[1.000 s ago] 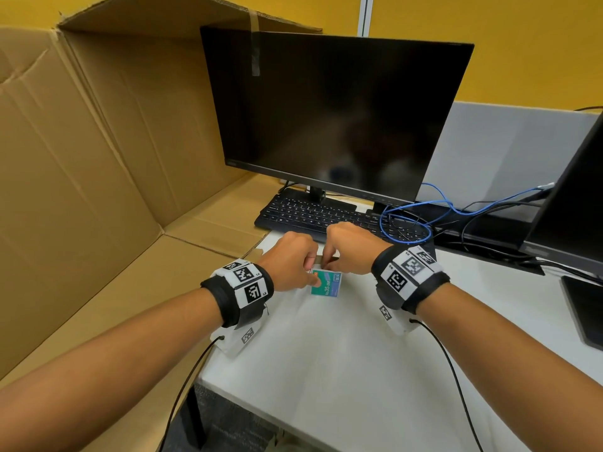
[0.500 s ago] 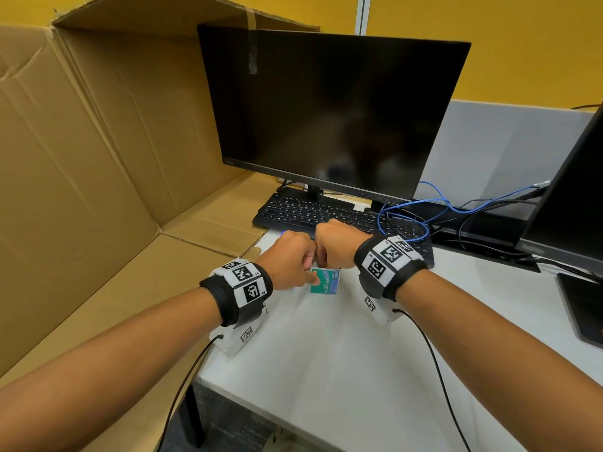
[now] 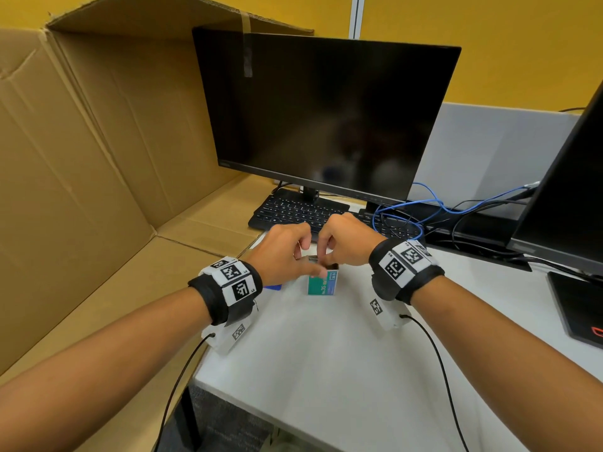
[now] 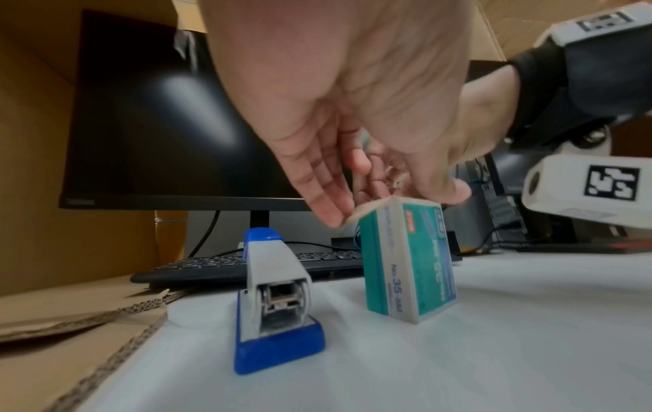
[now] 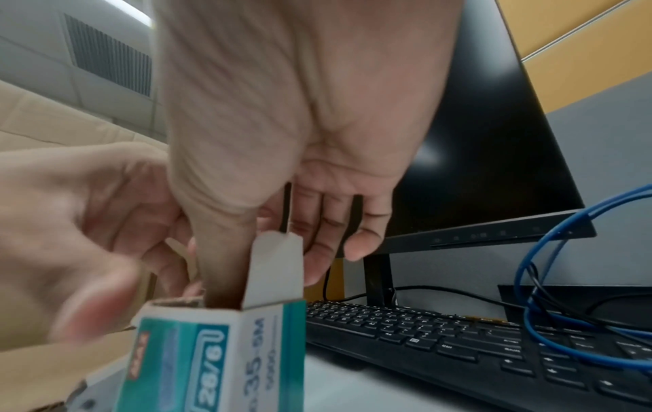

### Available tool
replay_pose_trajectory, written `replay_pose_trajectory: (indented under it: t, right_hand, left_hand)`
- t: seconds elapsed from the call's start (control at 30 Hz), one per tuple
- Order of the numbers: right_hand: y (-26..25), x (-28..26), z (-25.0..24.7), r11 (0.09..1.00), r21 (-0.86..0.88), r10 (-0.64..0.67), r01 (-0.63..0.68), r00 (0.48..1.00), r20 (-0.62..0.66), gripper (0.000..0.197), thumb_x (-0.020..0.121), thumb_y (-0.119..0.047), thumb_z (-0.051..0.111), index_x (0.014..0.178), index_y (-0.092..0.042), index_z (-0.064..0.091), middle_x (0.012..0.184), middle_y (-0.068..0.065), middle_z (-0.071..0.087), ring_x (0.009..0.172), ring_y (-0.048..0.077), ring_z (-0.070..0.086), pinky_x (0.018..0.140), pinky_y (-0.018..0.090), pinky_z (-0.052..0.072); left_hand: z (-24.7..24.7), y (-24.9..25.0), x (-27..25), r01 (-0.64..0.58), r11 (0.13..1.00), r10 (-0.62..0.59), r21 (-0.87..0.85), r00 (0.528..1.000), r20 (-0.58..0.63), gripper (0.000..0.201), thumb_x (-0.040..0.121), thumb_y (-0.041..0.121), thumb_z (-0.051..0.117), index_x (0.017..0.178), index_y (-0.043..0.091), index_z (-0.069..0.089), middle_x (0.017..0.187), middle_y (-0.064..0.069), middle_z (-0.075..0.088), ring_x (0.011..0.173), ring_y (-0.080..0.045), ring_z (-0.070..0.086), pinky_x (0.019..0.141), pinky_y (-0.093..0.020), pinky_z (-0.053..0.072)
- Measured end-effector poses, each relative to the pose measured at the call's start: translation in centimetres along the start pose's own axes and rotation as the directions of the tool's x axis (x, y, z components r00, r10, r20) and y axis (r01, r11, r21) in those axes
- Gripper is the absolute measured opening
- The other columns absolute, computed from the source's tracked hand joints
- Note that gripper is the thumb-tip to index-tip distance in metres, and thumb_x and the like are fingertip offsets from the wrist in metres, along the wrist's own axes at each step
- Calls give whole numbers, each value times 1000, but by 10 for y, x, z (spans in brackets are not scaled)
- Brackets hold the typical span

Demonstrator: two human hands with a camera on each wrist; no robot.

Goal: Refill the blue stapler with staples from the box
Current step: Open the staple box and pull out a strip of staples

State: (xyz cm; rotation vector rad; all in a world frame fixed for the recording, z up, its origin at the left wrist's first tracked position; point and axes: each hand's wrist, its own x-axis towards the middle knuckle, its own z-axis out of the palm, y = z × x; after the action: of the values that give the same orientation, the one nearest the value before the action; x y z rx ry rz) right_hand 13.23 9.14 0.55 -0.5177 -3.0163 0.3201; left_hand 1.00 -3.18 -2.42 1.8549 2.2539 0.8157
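A teal staple box [image 3: 322,285] stands upright on the white desk [image 3: 326,370], its top flap [image 5: 279,267] folded up. My left hand [image 3: 303,265] holds the box by its top, thumb [image 4: 451,192] on one corner and fingers on the other side. My right hand [image 3: 326,252] reaches into the open mouth. Its thumb [image 5: 226,264] is inside the box, pinching what looks like a grey strip of staples [image 3: 314,258]. The blue and grey stapler [image 4: 275,292] sits just left of the box [image 4: 412,264], mostly hidden under my left wrist in the head view.
A black keyboard [image 3: 293,212] and monitor [image 3: 326,119] stand right behind the hands. Blue cables [image 3: 401,220] coil at the back right, beside a second monitor [image 3: 567,207]. Flattened cardboard [image 3: 81,158] walls off the left. A dark mat [image 3: 577,305] lies at the right edge.
Both hands were bunched over the box top. The box now shows open, my right fingers have gone down into its mouth, and a grey strip shows between the hands.
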Motion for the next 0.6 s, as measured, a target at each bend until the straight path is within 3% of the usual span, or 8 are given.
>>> replay_pose_trajectory:
  t: [0.07, 0.17, 0.37, 0.47, 0.6]
  right_hand:
    - [1, -2, -1, 999, 33, -4, 4, 1000, -17, 7, 81, -23, 76, 84, -17, 79, 76, -9, 58, 77, 11, 52, 62, 19, 40]
    - [1, -5, 1, 996, 85, -8, 12, 998, -55, 4, 81, -22, 76, 80, -19, 74, 76, -9, 60, 72, 7, 53, 62, 17, 39]
    - [4, -8, 8, 988, 154, 19, -5, 996, -87, 8, 81, -25, 76, 81, -17, 74, 77, -11, 61, 70, 6, 51, 60, 17, 39]
    - [5, -9, 10, 984, 178, 9, 10, 994, -106, 11, 81, -26, 76, 84, -16, 73, 74, -14, 57, 67, 4, 49, 58, 15, 36]
    - [9, -11, 9, 966, 258, -2, 24, 996, -84, 15, 81, -21, 76, 93, -15, 70, 82, -9, 66, 66, 0, 55, 57, 10, 36]
  left_hand:
    - [-3, -2, 0, -28, 999, 26, -37, 998, -53, 32, 77, 39, 79, 90, 18, 58, 81, 1, 65, 73, -18, 63, 62, -31, 57]
    - [-4, -6, 1, -77, 996, 76, -34, 997, -33, 15, 87, 22, 70, 101, 19, 66, 84, 4, 68, 77, -13, 65, 71, -29, 59]
    - [1, -6, -1, -76, 995, 76, 59, 997, 1, 15, 92, 22, 63, 101, 18, 74, 92, -1, 70, 81, -14, 61, 77, -34, 58]
    - [1, -4, -1, -74, 996, 74, 50, 997, 8, 13, 94, 22, 60, 100, 18, 71, 93, -2, 71, 83, -14, 62, 80, -34, 58]
    - [1, -6, -1, -60, 998, 60, 33, 998, -4, 12, 95, 20, 58, 100, 17, 69, 91, -1, 71, 81, -13, 64, 78, -32, 59]
